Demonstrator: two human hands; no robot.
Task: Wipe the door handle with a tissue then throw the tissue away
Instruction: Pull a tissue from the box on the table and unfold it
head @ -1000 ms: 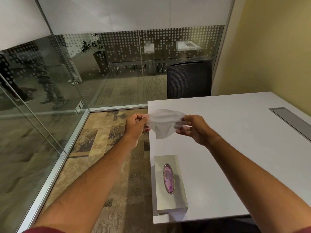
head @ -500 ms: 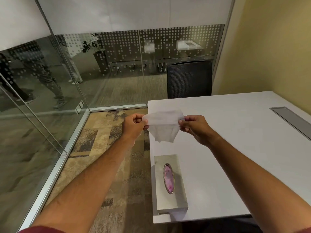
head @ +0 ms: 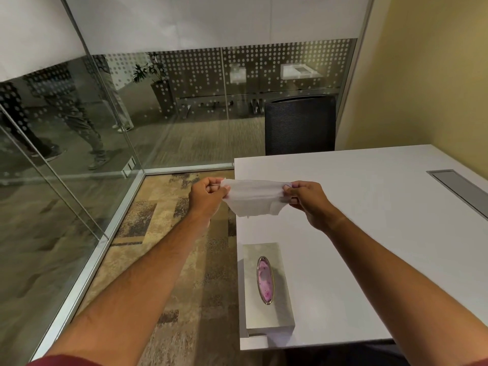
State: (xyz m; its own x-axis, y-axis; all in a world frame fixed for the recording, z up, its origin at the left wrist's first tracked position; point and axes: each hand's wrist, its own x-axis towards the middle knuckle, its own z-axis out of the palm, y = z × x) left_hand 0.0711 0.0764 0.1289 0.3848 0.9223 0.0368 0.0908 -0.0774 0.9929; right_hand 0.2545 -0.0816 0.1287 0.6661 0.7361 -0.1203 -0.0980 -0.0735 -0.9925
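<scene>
White tissue (head: 254,198), now stretched wider than before, pinched by both hands, left hand (head: 208,198) and right hand (head: 307,200), over the surface (head: 369,233) edge.

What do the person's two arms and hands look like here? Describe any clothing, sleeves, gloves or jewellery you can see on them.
Both forearms are bare from the bottom of the picture up to the wrist. The left hand and right hand wear no gloves, and no watch, bracelet or ring shows. A dark red sleeve edges the left arm at the bottom of the frame, and a sliver of the same red shows at the bottom right corner.

bare forearms, dark red sleeve (head: 60,361) edges
</scene>
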